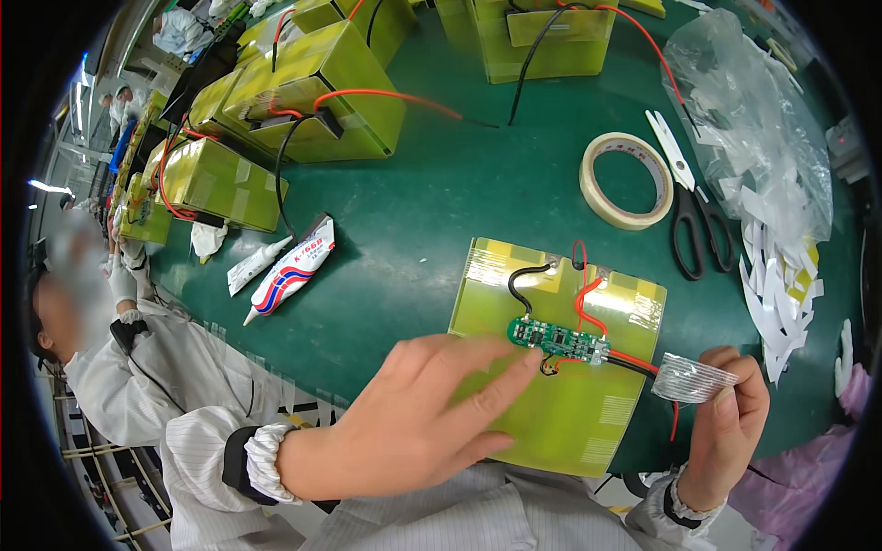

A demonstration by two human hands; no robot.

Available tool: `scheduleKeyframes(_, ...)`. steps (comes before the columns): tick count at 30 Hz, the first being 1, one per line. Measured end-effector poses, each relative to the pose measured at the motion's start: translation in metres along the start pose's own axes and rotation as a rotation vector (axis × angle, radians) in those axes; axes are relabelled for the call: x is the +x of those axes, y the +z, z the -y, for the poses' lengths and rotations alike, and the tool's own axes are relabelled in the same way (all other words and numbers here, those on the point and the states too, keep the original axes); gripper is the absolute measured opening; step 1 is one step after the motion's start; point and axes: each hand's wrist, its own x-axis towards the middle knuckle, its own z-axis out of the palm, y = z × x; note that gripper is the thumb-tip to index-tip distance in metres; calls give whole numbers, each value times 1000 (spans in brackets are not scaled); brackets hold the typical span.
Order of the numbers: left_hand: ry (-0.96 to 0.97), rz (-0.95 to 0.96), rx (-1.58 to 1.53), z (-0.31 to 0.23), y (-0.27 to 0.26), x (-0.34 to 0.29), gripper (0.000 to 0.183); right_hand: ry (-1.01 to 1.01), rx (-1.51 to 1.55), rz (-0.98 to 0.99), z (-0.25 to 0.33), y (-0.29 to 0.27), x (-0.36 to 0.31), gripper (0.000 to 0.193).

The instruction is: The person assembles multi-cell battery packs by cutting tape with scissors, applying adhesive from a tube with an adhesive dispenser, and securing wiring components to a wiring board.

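A flat yellow-green battery pack (pixel 542 413) lies on the green table in front of me. A narrow green circuit board (pixel 560 341) sits on its upper face, joined to it by black and red wires. My left hand (pixel 404 413) reaches over the pack's left side, fingers stretched out, an index fingertip at the board's lower edge. My right hand (pixel 730 422), just right of the pack, pinches a strip of clear ribbed tape (pixel 694 378) between thumb and fingers. Red and black leads (pixel 632 364) run from the board's right end and pass behind this tape.
Above the pack are a tape roll (pixel 627 181), black-handled scissors (pixel 695 211) and a clear plastic bag (pixel 749 119) with white paper strips (pixel 776 285). Two glue tubes (pixel 292 267) lie left. More wired packs (pixel 312 96) stand behind. A co-worker (pixel 129 358) is at the left.
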Motion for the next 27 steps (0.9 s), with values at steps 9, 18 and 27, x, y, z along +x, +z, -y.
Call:
scheduleKeyframes(9, -39, 47, 7, -1, 4, 0, 55, 22, 38, -10, -1, 3, 2, 24)
scheduleKeyframes(18, -35, 51, -48, 4, 5, 2, 51, 23, 16, -17, -8, 3, 6, 27)
scheduleKeyframes(27, 31, 83, -36, 12, 0, 11, 43, 29, 2, -14, -11, 2, 10, 27)
